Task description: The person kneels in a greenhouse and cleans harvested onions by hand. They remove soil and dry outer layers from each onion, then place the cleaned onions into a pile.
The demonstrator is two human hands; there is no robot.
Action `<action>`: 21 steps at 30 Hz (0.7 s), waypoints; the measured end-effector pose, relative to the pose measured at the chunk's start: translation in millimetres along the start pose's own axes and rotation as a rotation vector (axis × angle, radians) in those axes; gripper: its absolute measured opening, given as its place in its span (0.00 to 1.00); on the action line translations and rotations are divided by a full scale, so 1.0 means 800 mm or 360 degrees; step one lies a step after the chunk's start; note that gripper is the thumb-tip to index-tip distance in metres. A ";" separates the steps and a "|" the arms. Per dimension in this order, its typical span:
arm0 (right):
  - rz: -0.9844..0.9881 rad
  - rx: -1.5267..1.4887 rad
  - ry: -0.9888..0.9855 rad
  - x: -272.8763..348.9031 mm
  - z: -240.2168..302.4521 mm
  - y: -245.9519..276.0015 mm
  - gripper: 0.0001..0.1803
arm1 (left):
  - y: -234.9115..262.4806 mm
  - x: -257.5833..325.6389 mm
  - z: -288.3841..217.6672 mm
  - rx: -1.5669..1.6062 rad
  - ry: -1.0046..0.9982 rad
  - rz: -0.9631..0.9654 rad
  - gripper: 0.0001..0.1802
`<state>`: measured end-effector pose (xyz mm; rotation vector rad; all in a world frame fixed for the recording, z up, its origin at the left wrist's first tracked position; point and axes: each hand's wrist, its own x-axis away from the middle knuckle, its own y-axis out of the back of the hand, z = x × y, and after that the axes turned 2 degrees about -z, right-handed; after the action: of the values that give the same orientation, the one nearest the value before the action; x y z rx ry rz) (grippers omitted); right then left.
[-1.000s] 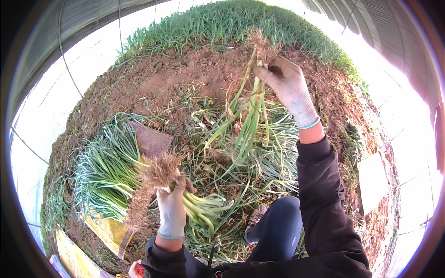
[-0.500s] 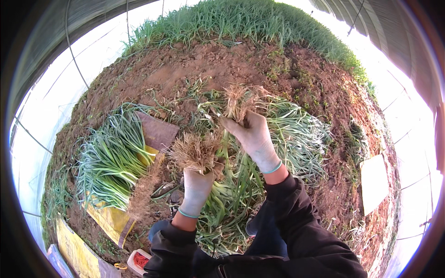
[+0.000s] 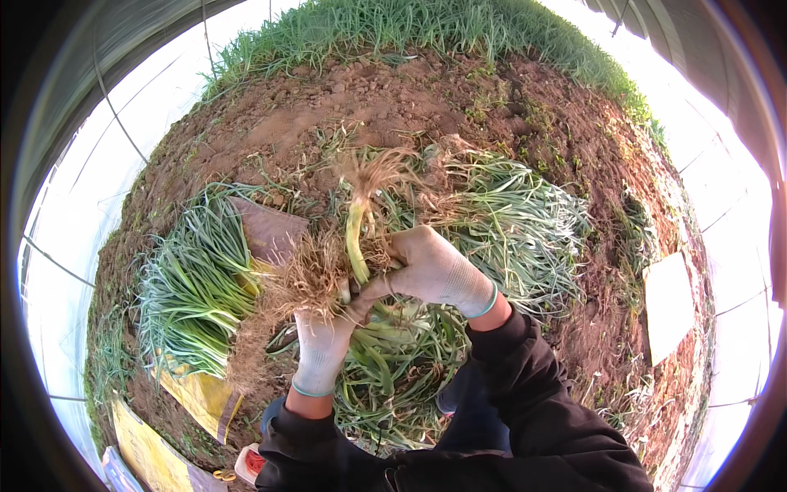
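My left hand (image 3: pixel 322 348), in a pale glove, is closed round a bunch of green onions, whose tangled brown roots (image 3: pixel 307 279) stick up above the fist. Beside it my right hand (image 3: pixel 434 271), gloved too, pinches a single green onion stalk (image 3: pixel 355 242) with its roots upward. The fingers of both hands meet at the stalk's lower end, and the exact grip is partly hidden. Below them, loose green leaves (image 3: pixel 402 353) lie in a heap between my legs.
A tidy pile of green onions (image 3: pixel 197 295) lies on the left, over a yellow and brown sack (image 3: pixel 201 398). More green onions (image 3: pixel 525 221) spread over the soil to the right. A white tub of red bands (image 3: pixel 248 464) stands at lower left. Far off grows a standing crop (image 3: pixel 426 33).
My right hand has come down and toward the left hand, bringing a green onion stalk against the bunch. The left hand has shifted slightly left, still holding its bunch.
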<state>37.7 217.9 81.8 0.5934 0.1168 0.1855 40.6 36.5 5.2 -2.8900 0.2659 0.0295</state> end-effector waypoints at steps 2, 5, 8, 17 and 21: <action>-0.0105 0.0020 -0.0017 0.005 -0.006 0.011 0.20 | -0.001 0.003 -0.014 -0.0025 0.0103 0.0086 0.11; -0.0657 -0.0023 0.0240 0.002 -0.042 0.008 0.13 | 0.003 0.004 -0.009 -0.0152 0.0090 0.0084 0.11; -0.1315 0.0048 -0.0048 0.012 -0.057 0.051 0.09 | 0.011 0.007 -0.002 -0.0310 0.0137 0.0085 0.12; -0.1120 0.0047 -0.0361 0.042 -0.093 0.099 0.29 | 0.016 0.007 -0.005 -0.0421 0.0181 0.0090 0.13; -0.0396 -0.0470 0.0069 0.023 -0.042 0.049 0.31 | 0.009 0.007 -0.009 -0.0455 0.0213 0.0131 0.12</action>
<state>44.5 271.4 75.2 0.2772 0.1999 -0.0266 44.6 27.2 9.9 -3.1681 0.4377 -0.1220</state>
